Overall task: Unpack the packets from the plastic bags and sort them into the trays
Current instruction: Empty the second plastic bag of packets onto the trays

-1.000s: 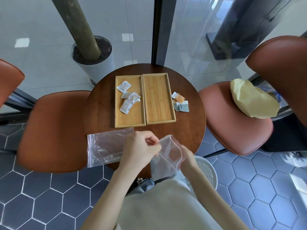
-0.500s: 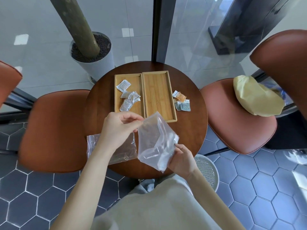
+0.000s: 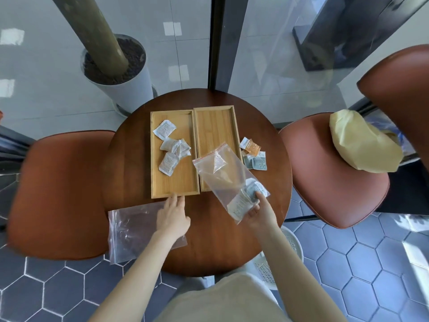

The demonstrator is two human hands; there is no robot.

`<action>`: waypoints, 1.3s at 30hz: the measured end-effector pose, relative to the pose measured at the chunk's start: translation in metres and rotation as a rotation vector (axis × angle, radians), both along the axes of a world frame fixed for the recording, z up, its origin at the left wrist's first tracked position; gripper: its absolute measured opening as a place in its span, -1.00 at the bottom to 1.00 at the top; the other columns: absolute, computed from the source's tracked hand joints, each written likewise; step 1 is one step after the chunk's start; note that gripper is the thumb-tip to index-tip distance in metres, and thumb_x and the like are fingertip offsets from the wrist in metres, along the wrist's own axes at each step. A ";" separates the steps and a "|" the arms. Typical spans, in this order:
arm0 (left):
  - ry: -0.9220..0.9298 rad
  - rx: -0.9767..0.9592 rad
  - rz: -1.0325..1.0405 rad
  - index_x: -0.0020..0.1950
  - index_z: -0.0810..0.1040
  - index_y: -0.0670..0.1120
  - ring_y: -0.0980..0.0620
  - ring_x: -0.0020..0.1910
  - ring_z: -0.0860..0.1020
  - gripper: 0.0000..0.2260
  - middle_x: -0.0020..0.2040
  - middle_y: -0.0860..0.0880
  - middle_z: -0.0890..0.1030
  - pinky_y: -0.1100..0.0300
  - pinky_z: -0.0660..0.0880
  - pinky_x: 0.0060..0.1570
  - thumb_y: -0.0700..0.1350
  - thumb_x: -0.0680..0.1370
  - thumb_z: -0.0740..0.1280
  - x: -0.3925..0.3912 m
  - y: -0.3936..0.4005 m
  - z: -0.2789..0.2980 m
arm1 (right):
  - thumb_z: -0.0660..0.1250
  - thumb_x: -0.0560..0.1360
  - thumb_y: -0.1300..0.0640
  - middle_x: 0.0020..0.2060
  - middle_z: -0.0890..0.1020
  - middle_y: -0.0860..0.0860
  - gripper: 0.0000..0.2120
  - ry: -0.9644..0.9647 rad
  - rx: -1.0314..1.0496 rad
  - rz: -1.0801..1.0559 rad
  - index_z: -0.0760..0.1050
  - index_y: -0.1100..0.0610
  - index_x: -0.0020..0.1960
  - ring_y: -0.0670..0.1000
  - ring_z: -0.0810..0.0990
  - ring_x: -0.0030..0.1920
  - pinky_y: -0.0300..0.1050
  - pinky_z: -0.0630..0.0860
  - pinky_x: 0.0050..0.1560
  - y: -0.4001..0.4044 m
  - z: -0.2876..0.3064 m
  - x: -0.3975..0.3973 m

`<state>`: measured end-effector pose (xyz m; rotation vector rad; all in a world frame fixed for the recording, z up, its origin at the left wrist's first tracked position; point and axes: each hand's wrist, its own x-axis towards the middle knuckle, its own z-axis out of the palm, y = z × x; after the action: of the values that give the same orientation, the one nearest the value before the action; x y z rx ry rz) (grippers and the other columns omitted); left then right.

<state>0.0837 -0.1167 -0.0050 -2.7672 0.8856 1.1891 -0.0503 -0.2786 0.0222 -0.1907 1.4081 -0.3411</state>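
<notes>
Two bags: one plastic bag [image 3: 228, 180] w/ packets is pinched at its bottom by right hand [image 3: 260, 211], mouth over right tray [image 3: 234, 126]. Left hand [image 3: 173, 216], fingers spread, is laid on empty bag [image 3: 130, 231]. Film judged light, limp, slippery; best gripped at corners.

1. You are seeing bare bench [image 3: 130, 163] lying open left of the left tray [image 3: 173, 182].
2. White packets [image 3: 170, 147] are crowding that tray's far half; its near half is sitting free.
3. The held bag [image 3: 222, 177] is hanging over the right tray [image 3: 216, 126], covering its near end.
4. Loose packets [image 3: 254, 156] are blocking the bench just right of the trays.
</notes>
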 end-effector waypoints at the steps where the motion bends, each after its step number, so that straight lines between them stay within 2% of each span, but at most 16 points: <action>1: -0.007 0.051 -0.042 0.51 -0.02 -0.10 -0.14 0.51 -0.04 -0.43 0.55 -0.16 -0.08 -0.09 0.15 0.43 -0.07 0.57 0.17 -0.001 -0.001 -0.003 | 0.33 0.50 0.17 -0.20 0.59 0.13 -0.88 0.041 -0.015 0.003 0.47 0.24 -0.08 0.07 0.60 -0.18 -0.01 0.55 -0.24 -0.003 0.000 0.007; 5: 0.030 0.099 -0.053 0.51 -0.06 -0.09 -0.13 0.52 -0.12 -0.42 0.54 -0.18 -0.18 -0.10 0.08 0.44 -0.04 0.58 0.15 -0.006 -0.004 -0.008 | 0.34 0.48 0.20 -0.34 0.51 0.09 -0.82 0.190 -0.100 0.019 0.45 0.23 -0.27 0.00 0.52 -0.37 -0.16 0.55 -0.46 -0.015 -0.001 0.038; 7: 0.027 0.091 -0.045 0.51 -0.04 -0.09 -0.13 0.52 -0.11 -0.43 0.54 -0.18 -0.16 -0.11 0.08 0.44 -0.04 0.57 0.14 -0.005 -0.004 -0.010 | 0.30 0.48 0.27 -0.34 0.52 0.10 -0.84 0.200 -0.112 0.007 0.44 0.25 -0.27 -0.01 0.50 -0.41 -0.16 0.54 -0.44 -0.019 0.002 0.052; 10: 0.012 0.088 -0.046 0.50 -0.01 -0.08 -0.13 0.52 -0.09 -0.45 0.54 -0.18 -0.13 -0.11 0.10 0.43 -0.03 0.58 0.14 -0.004 -0.005 -0.012 | 0.26 0.47 0.30 -0.16 0.58 0.15 -0.95 0.136 -0.146 0.001 0.49 0.27 -0.13 0.04 0.61 -0.28 -0.11 0.62 -0.31 -0.024 0.006 0.070; 12: 0.008 0.089 -0.050 0.50 0.01 -0.08 -0.13 0.52 -0.08 -0.45 0.54 -0.19 -0.12 -0.11 0.10 0.43 -0.02 0.58 0.14 -0.004 -0.007 -0.012 | 0.29 0.50 0.24 -0.10 0.60 0.10 -0.90 0.091 -0.181 0.013 0.54 0.23 -0.03 0.08 0.63 -0.08 -0.03 0.64 -0.09 -0.024 0.015 0.079; 14: 0.005 0.088 -0.049 0.50 0.03 -0.08 -0.13 0.52 -0.08 -0.46 0.54 -0.18 -0.11 -0.11 0.11 0.43 -0.02 0.58 0.14 -0.003 -0.007 -0.011 | 0.30 0.53 0.15 -0.13 0.61 0.05 -0.80 0.053 -0.237 0.018 0.54 0.20 0.12 0.08 0.61 0.04 0.05 0.60 0.05 -0.025 0.024 0.086; 15: 0.004 0.088 -0.048 0.50 0.04 -0.08 -0.13 0.52 -0.07 -0.47 0.54 -0.18 -0.11 -0.11 0.11 0.43 -0.02 0.58 0.14 -0.003 -0.008 -0.011 | 0.30 0.53 0.14 -0.15 0.61 0.04 -0.80 0.041 -0.271 0.024 0.55 0.18 0.12 0.07 0.61 0.04 0.07 0.60 0.06 -0.025 0.028 0.089; 17: 0.002 0.089 -0.051 0.49 0.06 -0.08 -0.13 0.52 -0.07 -0.48 0.54 -0.18 -0.11 -0.11 0.11 0.43 -0.01 0.58 0.15 -0.003 -0.008 -0.011 | 0.30 0.53 0.13 -0.18 0.62 0.04 -0.89 0.028 -0.344 0.059 0.58 0.13 -0.04 0.06 0.62 0.03 0.04 0.62 0.00 -0.025 0.037 0.093; 19: -0.001 0.095 -0.057 0.49 0.10 -0.08 -0.13 0.52 -0.07 -0.48 0.54 -0.18 -0.11 -0.11 0.10 0.43 0.00 0.57 0.15 -0.004 -0.007 -0.013 | 0.30 0.53 0.14 -0.17 0.63 0.05 -0.87 0.030 -0.414 0.105 0.59 0.09 -0.17 0.06 0.63 0.03 -0.04 0.64 -0.10 -0.023 0.046 0.096; 21: -0.003 0.102 -0.066 0.48 0.13 -0.09 -0.13 0.52 -0.07 -0.49 0.54 -0.18 -0.12 -0.12 0.10 0.43 0.01 0.57 0.16 -0.004 -0.006 -0.014 | 0.30 0.52 0.13 -0.10 0.65 0.06 -0.87 0.033 -0.489 0.159 0.61 0.11 -0.11 0.06 0.63 0.05 -0.10 0.64 -0.15 -0.021 0.052 0.097; 24: -0.001 0.105 -0.075 0.47 0.16 -0.08 -0.14 0.52 -0.07 -0.50 0.54 -0.18 -0.11 -0.12 0.10 0.43 0.02 0.57 0.16 -0.004 -0.006 -0.014 | 0.29 0.53 0.10 -0.02 0.66 0.09 -0.81 0.022 -0.580 0.219 0.61 0.17 0.03 0.05 0.62 0.07 -0.12 0.61 -0.10 -0.019 0.059 0.093; 27: -0.003 0.109 -0.072 0.45 0.21 -0.07 -0.14 0.52 -0.07 -0.52 0.54 -0.18 -0.11 -0.12 0.09 0.43 0.04 0.56 0.17 -0.003 -0.007 -0.015 | 0.29 0.54 0.09 0.00 0.66 0.09 -0.71 0.029 -0.636 0.272 0.57 0.25 0.16 0.01 0.63 0.04 -0.18 0.61 -0.14 -0.017 0.065 0.085; 30: 0.007 0.114 -0.070 0.43 0.24 -0.08 -0.14 0.52 -0.06 -0.52 0.54 -0.18 -0.11 -0.12 0.09 0.43 0.05 0.55 0.18 -0.003 -0.007 -0.013 | 0.29 0.53 0.09 -0.08 0.67 0.05 -0.74 0.054 -0.697 0.323 0.59 0.22 0.13 -0.02 0.64 -0.04 -0.19 0.62 -0.14 -0.015 0.072 0.075; 34: 0.089 0.072 -0.020 0.43 0.24 -0.11 -0.12 0.52 -0.05 -0.53 0.54 -0.18 -0.09 -0.13 0.10 0.42 -0.01 0.55 0.17 0.003 -0.007 -0.008 | 0.28 0.54 0.13 -0.12 0.70 0.03 -0.79 0.080 -0.742 0.326 0.62 0.17 0.07 -0.06 0.65 -0.15 -0.31 0.57 -0.29 -0.011 0.083 0.054; 37: 0.225 -0.098 0.173 0.42 0.26 -0.13 -0.12 0.49 0.12 -0.56 0.53 -0.18 0.05 -0.11 0.21 0.40 -0.09 0.55 0.14 0.011 -0.006 0.003 | 0.26 0.53 0.15 -0.23 0.72 -0.01 -0.81 0.060 -0.739 0.321 0.64 0.16 -0.02 -0.10 0.66 -0.22 -0.24 0.57 -0.23 -0.005 0.090 0.035; 39: 0.278 -0.269 0.352 0.41 0.29 -0.14 -0.10 0.44 0.24 -0.60 0.48 -0.17 0.24 -0.03 0.24 0.37 -0.14 0.57 0.11 0.015 -0.004 0.009 | 0.23 0.54 0.17 -0.31 0.71 -0.06 -0.79 0.043 -0.751 0.348 0.64 0.19 -0.06 -0.21 0.60 -0.36 -0.36 0.50 -0.34 0.000 0.091 0.021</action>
<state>0.0990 -0.1208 0.0040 -3.1215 0.6231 1.6539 -0.0289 -0.2783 0.1137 -1.0479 1.2038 -0.5640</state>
